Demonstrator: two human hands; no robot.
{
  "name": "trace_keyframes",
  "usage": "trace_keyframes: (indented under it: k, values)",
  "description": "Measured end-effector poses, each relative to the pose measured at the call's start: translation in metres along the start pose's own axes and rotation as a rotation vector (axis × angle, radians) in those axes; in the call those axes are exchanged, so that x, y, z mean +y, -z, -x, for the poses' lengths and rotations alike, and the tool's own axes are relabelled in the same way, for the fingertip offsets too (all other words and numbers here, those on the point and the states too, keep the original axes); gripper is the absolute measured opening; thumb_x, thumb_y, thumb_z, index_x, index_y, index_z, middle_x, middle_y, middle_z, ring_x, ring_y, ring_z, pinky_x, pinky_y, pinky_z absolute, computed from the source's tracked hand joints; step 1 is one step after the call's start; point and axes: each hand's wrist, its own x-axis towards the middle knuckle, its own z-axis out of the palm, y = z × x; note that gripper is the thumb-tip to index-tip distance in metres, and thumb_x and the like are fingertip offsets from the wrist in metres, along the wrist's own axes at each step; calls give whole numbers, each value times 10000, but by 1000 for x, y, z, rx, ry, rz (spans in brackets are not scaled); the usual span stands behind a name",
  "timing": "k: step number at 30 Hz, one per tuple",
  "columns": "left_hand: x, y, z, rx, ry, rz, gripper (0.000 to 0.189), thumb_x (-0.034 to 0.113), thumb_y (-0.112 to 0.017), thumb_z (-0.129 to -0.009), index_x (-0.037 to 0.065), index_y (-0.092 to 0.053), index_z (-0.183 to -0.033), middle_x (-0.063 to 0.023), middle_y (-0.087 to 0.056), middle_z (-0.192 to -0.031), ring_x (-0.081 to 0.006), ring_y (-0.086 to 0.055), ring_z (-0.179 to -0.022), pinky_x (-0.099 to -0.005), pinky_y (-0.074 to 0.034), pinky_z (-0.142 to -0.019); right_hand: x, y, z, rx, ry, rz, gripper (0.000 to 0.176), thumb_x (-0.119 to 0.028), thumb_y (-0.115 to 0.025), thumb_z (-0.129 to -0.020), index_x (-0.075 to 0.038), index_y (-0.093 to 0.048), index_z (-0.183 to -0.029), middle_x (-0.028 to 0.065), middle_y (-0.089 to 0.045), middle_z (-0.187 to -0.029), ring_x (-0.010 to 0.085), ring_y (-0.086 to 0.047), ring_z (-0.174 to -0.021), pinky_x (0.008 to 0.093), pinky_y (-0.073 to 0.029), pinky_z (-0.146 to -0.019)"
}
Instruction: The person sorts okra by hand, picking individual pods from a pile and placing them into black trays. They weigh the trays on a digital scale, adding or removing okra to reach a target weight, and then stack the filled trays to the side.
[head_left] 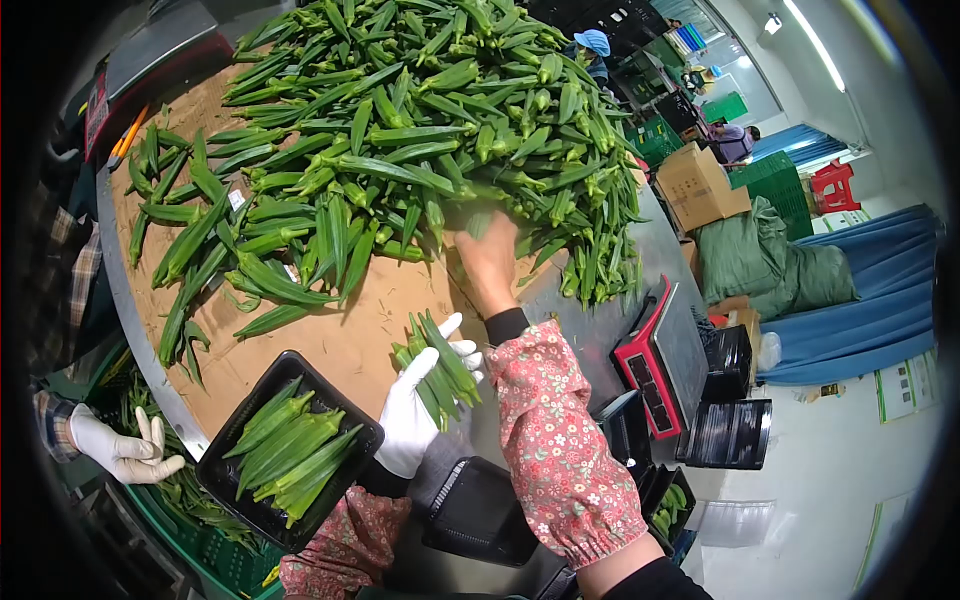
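Okra sorting, at the bench (655,235)

- Left hand (410,415), white glove, closed around a bunch of okra (440,365). Pods lie side by side with tips pointing up and away, held just above the cardboard sheet (340,340).
- Right hand (487,262), bare, is stretched out to the near edge of the okra pile (420,110) with its fingers in among the pods. It is blurred, so I can't tell whether it has closed on one.
- Black tray (250,413) sits just left of my gloved hand, part filled, its pods all lying one way.
- Red scale (655,365) is at my right elbow. A co-worker's gloved hand (120,450) is low at the bench's left edge, well apart from mine.

How to do this well, as I judge it:
- Take pods off the loose edge of the pile rather than digging in, since buried ones drag their neighbours out.
- Pick single straight pods and lift them by the stem end.
- Lay each one into the left-hand bunch facing the same way as the rest.
- Grip only firmly enough to stop the bunch fanning, as okra bruises and snaps at the tip
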Motion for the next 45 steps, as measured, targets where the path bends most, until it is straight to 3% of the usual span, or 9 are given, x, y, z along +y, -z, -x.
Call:
trace_keyframes:
  k: [3, 4, 7, 10, 18, 21, 30, 37, 45]
  values:
    - [-1, 2, 0, -12, -18, -20, 551, 237, -453, -1024, 16, -303, -1506, -156, -600, -1222, -277, -588, -1145, -423, -476, -1011, 48, 2, 0, -44, 187, -194, 616, -226, -686, -780, 68, -482, -1281, 247, -551, -1205, 393, -569, -1098, 470, -471, -926]
    - [-2, 4, -1, -27, -17, -21, 543, 225, -458, -1023, 16, -314, -1503, -159, -598, -1233, -279, -584, -1160, -420, -473, -1016, 49, 13, 11, -163, 39, -490, 568, -163, -677, -784, 79, -506, -1268, 196, -613, -1086, 312, -628, -969, 428, -512, -838]
    - [-7, 8, -2, -40, -13, -53, 535, 214, -475, -1017, 12, -336, -1493, -169, -601, -1232, -287, -593, -1157, -420, -481, -1009, 46, 75, 53, -463, -369, -861, 596, -86, -677, -784, 78, -477, -1322, 150, -619, -1044, 221, -648, -829, 347, -525, -716]
    - [-14, 6, -1, -29, 3, -106, 533, 211, -489, -1011, 6, -351, -1483, -175, -611, -1214, -297, -614, -1120, -425, -497, -986, 77, 98, 93, -408, -382, -901, 637, -29, -677, -775, 61, -457, -1366, 136, -601, -1034, 166, -634, -728, 290, -513, -633]
    - [-36, 8, 16, -34, -3, -306, 527, 150, -558, -973, -1, -395, -1451, -145, -644, -1116, -261, -647, -1034, -391, -529, -918, 157, 117, 178, -260, -61, -158, 654, -113, -751, -771, -35, -498, -1369, 145, -555, -1265, 227, -566, -1068, 340, -458, -932]
    - [-38, -11, 31, -35, -18, -363, 524, 173, -559, -974, -1, -405, -1444, -133, -649, -1099, -241, -648, -1010, -378, -523, -907, 178, 115, 186, -267, -71, -178, 627, -134, -752, -780, -26, -515, -1350, 146, -571, -1249, 213, -580, -1062, 320, -483, -879]
    - [-22, -49, 82, -9, -124, -352, 540, 280, -576, -971, 57, -429, -1440, -58, -662, -1053, -181, -624, -964, -328, -500, -881, 187, 115, 185, -203, -218, -213, 275, -164, -717, -860, 18, -664, -1059, 28, -639, -791, 131, -602, -698, 284, -491, -652]
    - [-14, -48, 119, -30, -76, -241, 553, 257, -547, -988, 33, -386, -1467, -89, -634, -1108, -192, -620, -1001, -342, -512, -893, 129, 185, 220, -432, -453, -1185, 247, -222, -643, -953, 13, -628, -1028, 37, -638, -826, 110, -580, -678, 273, -498, -625]
    - [-28, -39, 134, -36, 77, -211, 525, 269, -522, -997, 23, -403, -1445, -150, -592, -1264, -255, -589, -1163, -381, -494, -960, 76, 207, 307, -580, -462, -1644, 337, -238, -571, -998, 58, -600, -1155, 50, -621, -845, 114, -556, -681, 285, -479, -628]
